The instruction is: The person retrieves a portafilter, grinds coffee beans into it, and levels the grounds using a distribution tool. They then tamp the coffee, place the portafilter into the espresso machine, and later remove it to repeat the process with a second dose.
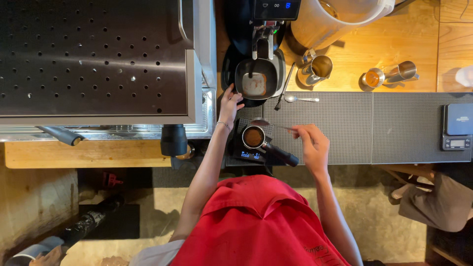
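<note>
My right hand (311, 144) pinches a spoon (268, 123) over the filter basket (253, 137) of brown coffee grounds on the scale (250, 154). My left hand (229, 104), fingers apart, touches the grinder tray (258, 79) holding grounds.

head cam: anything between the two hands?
Yes, in the head view: the portafilter of ground coffee on a small scale sits between the left hand and right hand.

**Tight around the scale, open to your right**

You had the espresso machine (98, 59) walling off your left and the grinder (261, 49) close ahead. A portafilter (261, 140) sat on the small scale (249, 153), a spoon (300, 99) just beyond. The grey mat (384, 128) lay bare rightward, up to a second scale (457, 127).
</note>
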